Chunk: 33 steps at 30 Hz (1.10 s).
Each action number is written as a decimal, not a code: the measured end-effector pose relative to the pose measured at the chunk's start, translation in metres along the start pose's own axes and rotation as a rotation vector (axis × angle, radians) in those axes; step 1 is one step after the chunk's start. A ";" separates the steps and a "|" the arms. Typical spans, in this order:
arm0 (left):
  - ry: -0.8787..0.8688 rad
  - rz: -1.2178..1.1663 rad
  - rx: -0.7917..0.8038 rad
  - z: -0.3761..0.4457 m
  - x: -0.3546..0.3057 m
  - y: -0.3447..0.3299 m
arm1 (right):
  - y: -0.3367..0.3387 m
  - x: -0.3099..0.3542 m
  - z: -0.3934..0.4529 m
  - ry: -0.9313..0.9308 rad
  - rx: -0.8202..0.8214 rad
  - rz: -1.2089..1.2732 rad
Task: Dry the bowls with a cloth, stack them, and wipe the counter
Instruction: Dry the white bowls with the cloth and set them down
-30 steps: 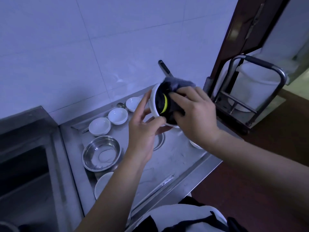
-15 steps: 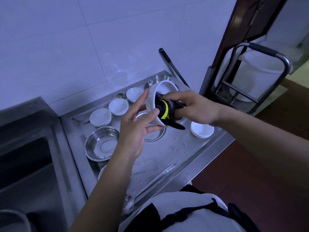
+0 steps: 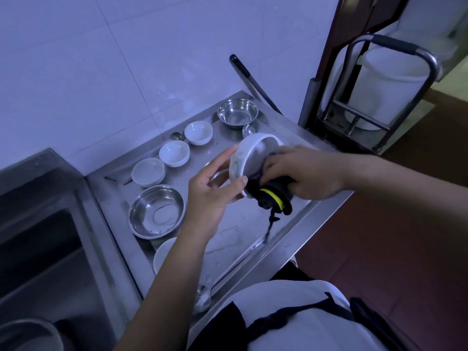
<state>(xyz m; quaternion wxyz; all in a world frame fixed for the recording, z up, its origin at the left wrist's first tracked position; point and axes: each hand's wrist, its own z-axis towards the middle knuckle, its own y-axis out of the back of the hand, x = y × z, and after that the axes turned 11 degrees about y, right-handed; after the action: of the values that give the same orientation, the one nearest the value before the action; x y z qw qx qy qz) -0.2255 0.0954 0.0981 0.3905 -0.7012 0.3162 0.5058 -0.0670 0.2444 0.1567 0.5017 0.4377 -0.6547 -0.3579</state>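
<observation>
My left hand (image 3: 211, 196) holds a white bowl (image 3: 249, 157) tilted on its side above the steel counter (image 3: 235, 234), thumb on its rim. My right hand (image 3: 307, 171) presses a black cloth with a yellow stripe (image 3: 272, 196) against the bowl's lower inside edge; a dark string hangs from the cloth. Three small white bowls (image 3: 174, 153) stand in a row along the wall. A steel bowl (image 3: 156, 214) sits at the near left and another steel bowl (image 3: 238, 113) in the far corner. One more white bowl (image 3: 163, 254) shows partly under my left forearm.
A sink (image 3: 38, 249) lies to the left of the counter. A ladle (image 3: 202, 297) rests along the counter's front edge, and a spoon (image 3: 176, 136) lies by the wall. A dark handle (image 3: 249, 79) leans on the wall. A metal trolley with a white bucket (image 3: 385, 79) stands to the right.
The view has shifted, and the bowl has lowered and tipped so more of its inside shows. My right hand with the cloth has slid from the bowl's middle down to its lower rim.
</observation>
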 end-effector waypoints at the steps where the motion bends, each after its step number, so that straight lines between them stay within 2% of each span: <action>1: 0.025 -0.045 -0.028 0.003 0.002 0.003 | -0.011 -0.001 -0.006 -0.001 -0.074 -0.007; 3: 0.075 -0.154 -0.078 0.006 0.005 0.013 | -0.039 -0.004 -0.018 -0.029 -0.255 0.100; 6: 0.120 -0.258 -0.109 0.007 0.017 0.029 | -0.081 -0.008 -0.036 -0.163 -0.498 0.435; 10: 0.169 -0.323 -0.080 0.003 0.043 0.038 | -0.133 -0.003 -0.052 -0.414 -0.677 0.810; 15: 0.342 -0.478 -0.155 0.002 0.072 0.024 | -0.166 0.020 -0.067 -0.520 -0.907 1.027; 21: 0.586 -0.464 -0.298 0.007 0.127 0.016 | -0.185 0.037 -0.087 -0.679 -1.027 1.113; 26: 0.704 -0.425 -0.321 0.019 0.159 0.004 | -0.199 0.032 -0.112 -0.829 -0.982 1.086; 33: 0.752 -0.320 -0.404 0.082 0.190 -0.006 | -0.212 0.029 -0.145 -0.933 -1.029 1.072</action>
<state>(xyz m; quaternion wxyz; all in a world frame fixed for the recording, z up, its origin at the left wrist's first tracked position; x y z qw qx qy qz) -0.2039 0.1603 -0.0975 0.1773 -0.9383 0.2186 0.2008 0.1156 0.1362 0.0091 0.4185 -0.4008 -0.6678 -0.4672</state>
